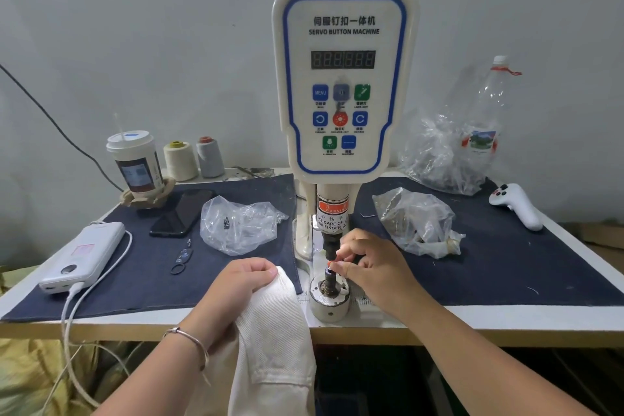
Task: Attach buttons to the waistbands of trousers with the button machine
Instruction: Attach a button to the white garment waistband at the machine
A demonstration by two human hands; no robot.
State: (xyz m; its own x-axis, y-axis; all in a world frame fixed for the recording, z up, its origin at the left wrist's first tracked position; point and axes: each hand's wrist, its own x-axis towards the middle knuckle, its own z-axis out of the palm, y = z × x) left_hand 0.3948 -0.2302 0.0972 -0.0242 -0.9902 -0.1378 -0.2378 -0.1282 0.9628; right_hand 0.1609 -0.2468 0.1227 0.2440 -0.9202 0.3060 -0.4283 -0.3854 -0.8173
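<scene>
While left hand point(243, 280) grips trousers point(273, 331), right hand point(368, 263) crowds the punch point(330, 275).

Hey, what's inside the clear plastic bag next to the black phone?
The clear plastic bag looks nearly empty: one small dark metal piece shows through its left side. The crumpled folds blur the rest, so any other small parts can't be made out.

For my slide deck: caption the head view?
Right hand loads the button machine while left hand holds white trousers.
</scene>
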